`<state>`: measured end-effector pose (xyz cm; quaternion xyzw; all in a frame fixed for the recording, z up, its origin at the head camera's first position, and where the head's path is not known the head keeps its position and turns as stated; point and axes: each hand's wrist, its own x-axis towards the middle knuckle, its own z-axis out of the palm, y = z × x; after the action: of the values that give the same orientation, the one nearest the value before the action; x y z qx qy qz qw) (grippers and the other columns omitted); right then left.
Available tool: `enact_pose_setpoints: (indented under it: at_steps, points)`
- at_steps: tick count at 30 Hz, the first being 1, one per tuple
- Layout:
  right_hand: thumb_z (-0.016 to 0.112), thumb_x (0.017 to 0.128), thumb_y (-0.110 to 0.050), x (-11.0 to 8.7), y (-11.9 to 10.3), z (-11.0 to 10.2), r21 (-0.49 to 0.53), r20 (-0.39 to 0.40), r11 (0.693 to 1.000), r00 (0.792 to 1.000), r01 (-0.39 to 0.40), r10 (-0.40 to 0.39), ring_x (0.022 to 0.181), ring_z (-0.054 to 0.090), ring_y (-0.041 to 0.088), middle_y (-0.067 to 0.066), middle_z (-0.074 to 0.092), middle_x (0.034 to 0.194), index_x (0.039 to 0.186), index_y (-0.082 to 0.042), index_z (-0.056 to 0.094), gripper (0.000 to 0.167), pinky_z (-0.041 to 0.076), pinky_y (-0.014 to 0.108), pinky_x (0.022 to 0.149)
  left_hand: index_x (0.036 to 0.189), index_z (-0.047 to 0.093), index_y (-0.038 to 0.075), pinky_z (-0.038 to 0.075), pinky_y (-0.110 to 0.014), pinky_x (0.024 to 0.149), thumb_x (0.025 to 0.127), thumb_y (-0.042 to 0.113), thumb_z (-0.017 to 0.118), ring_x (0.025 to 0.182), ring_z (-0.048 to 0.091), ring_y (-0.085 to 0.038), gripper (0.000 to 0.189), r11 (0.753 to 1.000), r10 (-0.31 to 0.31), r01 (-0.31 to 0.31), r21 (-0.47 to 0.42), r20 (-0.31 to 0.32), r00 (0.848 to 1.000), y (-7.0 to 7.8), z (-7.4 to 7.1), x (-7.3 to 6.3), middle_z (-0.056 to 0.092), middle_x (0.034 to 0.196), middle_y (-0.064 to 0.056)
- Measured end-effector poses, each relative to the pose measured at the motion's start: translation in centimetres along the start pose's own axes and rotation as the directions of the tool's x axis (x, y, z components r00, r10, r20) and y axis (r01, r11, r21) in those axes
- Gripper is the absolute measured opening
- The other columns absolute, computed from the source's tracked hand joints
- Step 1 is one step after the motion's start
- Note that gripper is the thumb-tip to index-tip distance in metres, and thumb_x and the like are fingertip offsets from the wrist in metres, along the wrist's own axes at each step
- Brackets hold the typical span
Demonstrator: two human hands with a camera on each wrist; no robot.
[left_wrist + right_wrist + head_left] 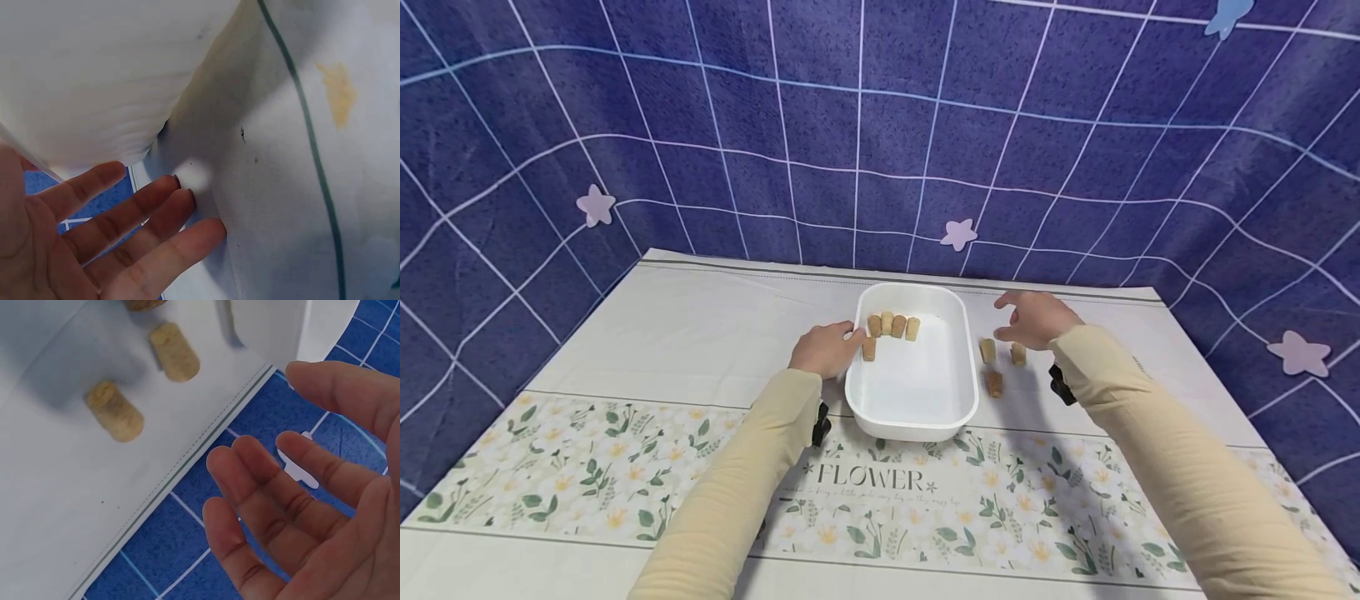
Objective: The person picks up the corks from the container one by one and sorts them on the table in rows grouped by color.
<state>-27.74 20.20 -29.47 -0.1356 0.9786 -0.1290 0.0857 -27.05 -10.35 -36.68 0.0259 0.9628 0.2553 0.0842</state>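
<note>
Left hand (823, 352) rests relaxed against the left rim of the white tray (917, 387); right hand (1037, 319) hovers empty. I'd pinch the rightmost cork stopper (1018, 355) mid-body.

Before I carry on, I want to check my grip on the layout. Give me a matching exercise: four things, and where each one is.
1. Left hand
2. Right hand
3. Row of four corks
4. Group of three corks

A. Lying on the table, right of the tray
B. At the tray's left side
C. Inside the tray, toward its far end
D. Held out beyond the tray's right side, empty

Pairs: 1-B, 2-D, 3-C, 4-A
</note>
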Motion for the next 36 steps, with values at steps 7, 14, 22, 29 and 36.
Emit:
enact_pose_setpoints:
  at_steps: [7, 14, 22, 29, 36]
  points:
    - [0.067, 0.095, -0.022, 0.6, -1.1, 0.3, 0.003, 0.011, 1.000, 1.000, -0.020, 0.020, 0.103, 0.066, 0.035, 0.022, 0.068, 0.115, 0.143, -0.001, 0.053, 0.054, 0.051, 0.052, 0.093, 0.152, 0.049, 0.010, 0.044, -0.052, 0.108, 0.107, 0.044, 0.033, 0.129, 0.056, -0.042, 0.059, 1.000, 0.005, -0.005, 0.007, -0.011, 1.000, 0.1, 0.0, -0.1, 0.056, 0.145, -0.018]
    - [0.067, 0.093, -0.021, 1.2, -2.4, 0.4, 0.001, -0.007, 1.000, 1.000, 0.015, -0.015, 0.099, 0.066, 0.032, 0.020, 0.070, 0.110, 0.141, 0.000, 0.055, 0.054, 0.052, 0.048, 0.091, 0.153, 0.047, 0.010, 0.041, -0.052, 0.110, 0.106, 0.045, 0.033, 0.132, 0.053, -0.042, 0.060, 1.000, 0.000, 0.000, 0.003, -0.011, 1.000, 0.2, -0.1, -0.1, 0.054, 0.147, -0.018]
    - [0.068, 0.095, -0.021, 2.0, -3.8, 0.7, 0.008, 0.009, 1.000, 1.000, 0.012, -0.012, 0.098, 0.066, 0.030, 0.019, 0.070, 0.111, 0.141, 0.000, 0.055, 0.052, 0.052, 0.046, 0.092, 0.153, 0.048, 0.010, 0.042, -0.052, 0.110, 0.106, 0.045, 0.033, 0.132, 0.053, -0.042, 0.060, 1.000, 0.000, 0.000, 0.001, -0.016, 1.000, 0.3, -0.1, -0.1, 0.055, 0.147, -0.017]
    - [0.069, 0.094, -0.021, 2.9, -4.9, 1.4, 0.046, 0.011, 0.999, 1.000, -0.006, 0.006, 0.102, 0.067, 0.031, 0.018, 0.072, 0.108, 0.141, -0.001, 0.056, 0.052, 0.051, 0.046, 0.097, 0.153, 0.047, 0.011, 0.042, -0.052, 0.109, 0.106, 0.045, 0.033, 0.131, 0.054, -0.042, 0.060, 1.000, 0.000, 0.000, 0.011, -0.013, 1.000, 0.2, 0.0, 0.0, 0.055, 0.147, -0.018]
    - [0.070, 0.093, -0.023, 3.2, -5.8, 1.6, 0.021, -0.002, 0.999, 0.999, -0.034, 0.034, 0.120, 0.060, 0.035, 0.021, 0.067, 0.126, 0.140, -0.003, 0.058, 0.053, 0.046, 0.048, 0.104, 0.153, 0.048, 0.010, 0.043, -0.052, 0.108, 0.106, 0.045, 0.032, 0.130, 0.055, -0.043, 0.060, 1.000, 0.004, -0.003, 0.011, -0.014, 1.000, 0.0, 0.0, 0.0, 0.055, 0.146, -0.019]
